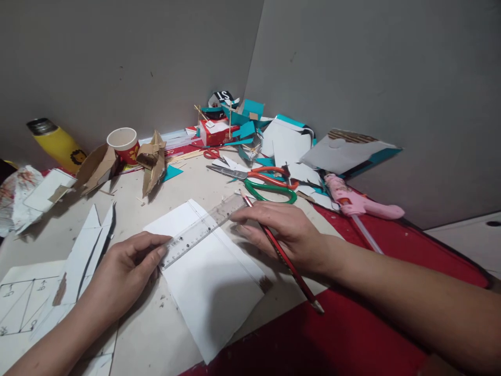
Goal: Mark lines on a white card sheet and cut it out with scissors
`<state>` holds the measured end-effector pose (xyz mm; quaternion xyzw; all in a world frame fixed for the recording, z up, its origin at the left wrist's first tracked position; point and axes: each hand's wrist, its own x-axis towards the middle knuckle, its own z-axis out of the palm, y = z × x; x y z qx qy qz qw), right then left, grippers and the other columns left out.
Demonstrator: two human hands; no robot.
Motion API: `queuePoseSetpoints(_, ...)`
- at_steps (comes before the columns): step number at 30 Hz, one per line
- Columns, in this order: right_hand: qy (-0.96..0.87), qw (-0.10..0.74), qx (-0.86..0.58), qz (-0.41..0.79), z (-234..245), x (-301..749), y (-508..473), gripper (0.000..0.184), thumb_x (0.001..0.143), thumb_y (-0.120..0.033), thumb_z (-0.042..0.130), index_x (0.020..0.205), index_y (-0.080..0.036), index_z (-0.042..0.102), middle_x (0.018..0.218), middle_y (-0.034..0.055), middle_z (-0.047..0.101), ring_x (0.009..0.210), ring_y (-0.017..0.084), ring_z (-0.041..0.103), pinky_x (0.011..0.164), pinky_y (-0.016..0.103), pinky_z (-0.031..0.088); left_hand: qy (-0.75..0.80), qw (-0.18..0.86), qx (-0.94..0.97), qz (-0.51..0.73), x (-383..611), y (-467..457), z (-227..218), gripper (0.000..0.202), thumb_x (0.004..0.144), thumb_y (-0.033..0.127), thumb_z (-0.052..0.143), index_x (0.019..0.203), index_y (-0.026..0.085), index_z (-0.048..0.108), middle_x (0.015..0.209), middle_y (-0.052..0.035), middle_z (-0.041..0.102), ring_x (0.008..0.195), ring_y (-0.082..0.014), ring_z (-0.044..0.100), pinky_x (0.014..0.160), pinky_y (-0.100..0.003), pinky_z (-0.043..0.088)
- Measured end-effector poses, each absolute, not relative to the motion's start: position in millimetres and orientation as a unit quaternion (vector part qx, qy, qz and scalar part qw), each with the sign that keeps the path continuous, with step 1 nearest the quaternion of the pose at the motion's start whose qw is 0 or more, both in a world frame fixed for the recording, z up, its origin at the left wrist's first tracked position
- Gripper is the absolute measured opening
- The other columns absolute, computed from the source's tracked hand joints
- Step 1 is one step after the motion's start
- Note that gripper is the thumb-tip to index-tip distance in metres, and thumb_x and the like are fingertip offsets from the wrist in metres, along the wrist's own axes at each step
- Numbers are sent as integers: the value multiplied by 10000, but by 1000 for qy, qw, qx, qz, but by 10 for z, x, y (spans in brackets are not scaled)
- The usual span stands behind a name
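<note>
A clear plastic ruler (pixel 203 228) lies slantwise across a white piece of card (pixel 219 287) in front of me. My left hand (pixel 127 269) pinches the ruler's near left end between thumb and fingers. Beyond the card's right edge, my right hand (pixel 284 230) is closed around a red-and-black pencil (pixel 287 263), and its fingertips are at the ruler's far end. One pencil end points up toward the scissors; the other hangs toward me. Faint parallel lines run along the card's right side, with a brown torn patch at its corner.
Scissors with orange and green handles (pixel 270 190) lie just past my right hand. A pink glue gun (pixel 360 203) is at right. Card scraps (pixel 289 141) pile up behind. A paper cup (pixel 123 143) and yellow bottle (pixel 58 146) stand back left; a drawn sheet (pixel 23 303) lies front left.
</note>
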<state>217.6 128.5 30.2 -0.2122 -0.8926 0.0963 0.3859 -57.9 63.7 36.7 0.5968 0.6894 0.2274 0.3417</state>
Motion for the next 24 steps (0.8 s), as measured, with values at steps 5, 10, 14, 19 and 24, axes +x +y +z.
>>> queuePoseSetpoints(5,-891,395,-210,84,287,2180,1294,116,918,-153,553,1018,-145,612,834,86,724,751,171,659,696,281,539,688,340,598,231,-613,607,358,351,785,481,574,983,241,736,589,-2,600,526,-177,465,532,-312,351)
queuePoseSetpoints(10,-892,391,-212,83,282,2183,1305,134,921,-154,552,1019,-103,628,820,102,722,743,177,657,703,290,538,696,326,594,236,-596,628,369,355,762,486,592,955,229,744,555,2,588,511,-172,455,526,-313,344)
queuePoseSetpoints(14,-892,391,-213,81,297,2178,1304,142,929,-159,544,1018,-96,634,836,106,725,754,178,660,705,284,536,696,322,599,232,-562,645,396,357,765,495,586,950,232,743,566,4,597,505,-167,456,528,-315,358)
queuePoseSetpoints(19,-887,400,-217,83,288,2182,1297,156,923,-152,556,1033,-76,637,862,119,735,784,186,682,734,285,548,696,304,612,220,-575,633,403,367,779,499,565,956,228,739,638,-17,643,519,-169,468,534,-326,366)
queuePoseSetpoints(24,-871,408,-254,106,285,2165,1231,223,928,-106,504,1114,-107,627,958,120,749,885,181,704,809,277,557,691,321,612,210,-585,627,382,339,822,449,540,1001,225,719,564,6,593,509,-173,465,521,-323,365)
